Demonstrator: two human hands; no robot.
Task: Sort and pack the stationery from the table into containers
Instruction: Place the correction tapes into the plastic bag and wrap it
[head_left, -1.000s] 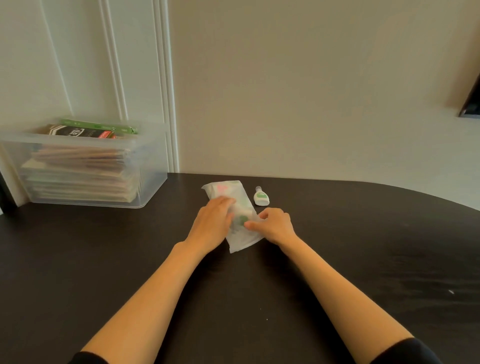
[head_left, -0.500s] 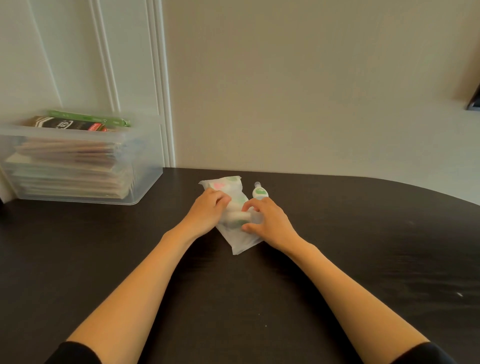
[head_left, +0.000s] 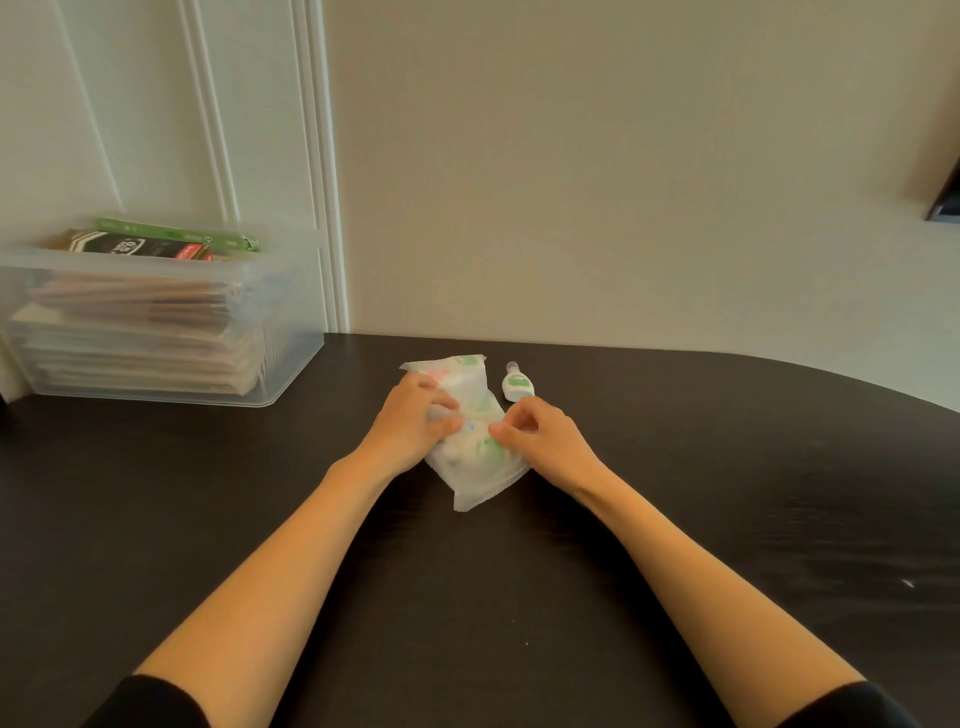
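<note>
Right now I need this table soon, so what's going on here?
A person is packing stationery. Both hands, left hand and right hand, press on a translucent pouch of small items lying on the dark table. A small white and green item lies beside it, unpacked. A clear bin stands far left, nearly full.

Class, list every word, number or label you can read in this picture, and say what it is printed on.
"0.5": on the black packet at the top of the clear plastic bin.
Other print on that packet, red tag included: too blurred.
Green box behind it: print too small.
Small white bottle, green label: unreadable.
Translucent pouch under both hands: coloured shapes, no legible text.
</note>
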